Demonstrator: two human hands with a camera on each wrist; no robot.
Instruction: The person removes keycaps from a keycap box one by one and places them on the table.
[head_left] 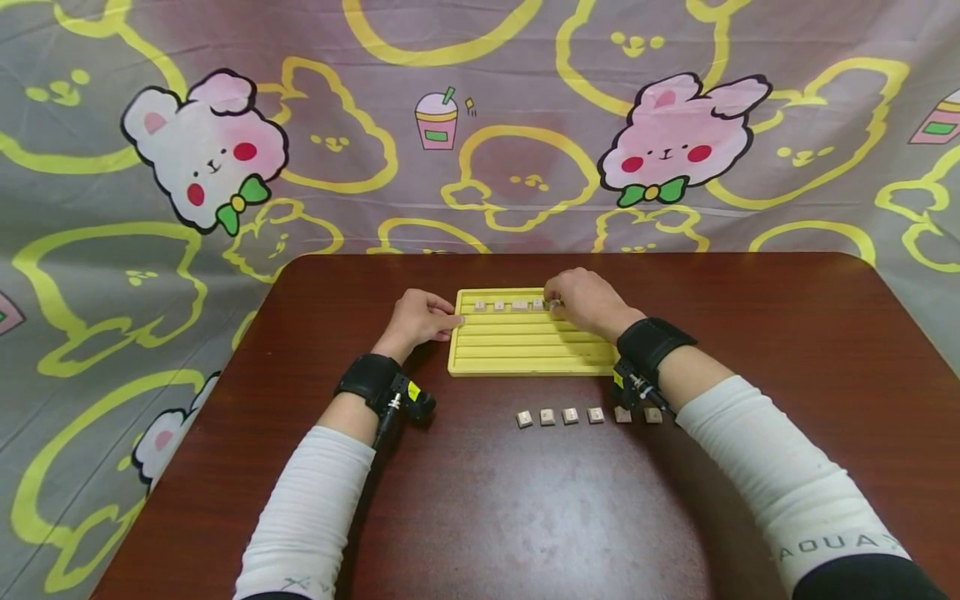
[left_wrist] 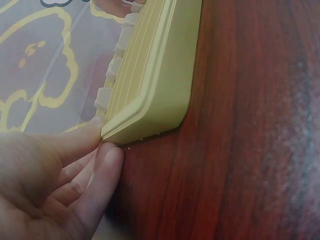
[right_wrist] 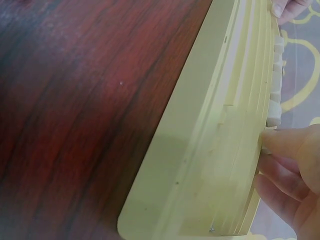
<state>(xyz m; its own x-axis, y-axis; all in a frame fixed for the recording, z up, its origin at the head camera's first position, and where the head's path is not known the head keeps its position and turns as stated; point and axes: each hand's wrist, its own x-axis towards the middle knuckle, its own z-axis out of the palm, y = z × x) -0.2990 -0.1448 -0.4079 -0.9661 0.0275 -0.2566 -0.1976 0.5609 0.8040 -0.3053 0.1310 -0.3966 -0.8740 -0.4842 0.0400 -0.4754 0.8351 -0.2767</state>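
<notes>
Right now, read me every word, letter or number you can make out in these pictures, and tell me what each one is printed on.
"AQUA": on the cuff of the person's right sleeve, seen upside down; any further letters are unclear.
Marks on the left sleeve: too blurred to read.
Six wooden tiles on the table: printed faces too small to read.
Tiles in the top row of the yellow tray: too small to read.

This looks like a staged recording corner indoors rather than a lived-in room: a dark reddish-brown wooden table with rounded corners stands against a hung grey cloth backdrop printed with pink cartoon rabbits and yellow outlines.
</notes>
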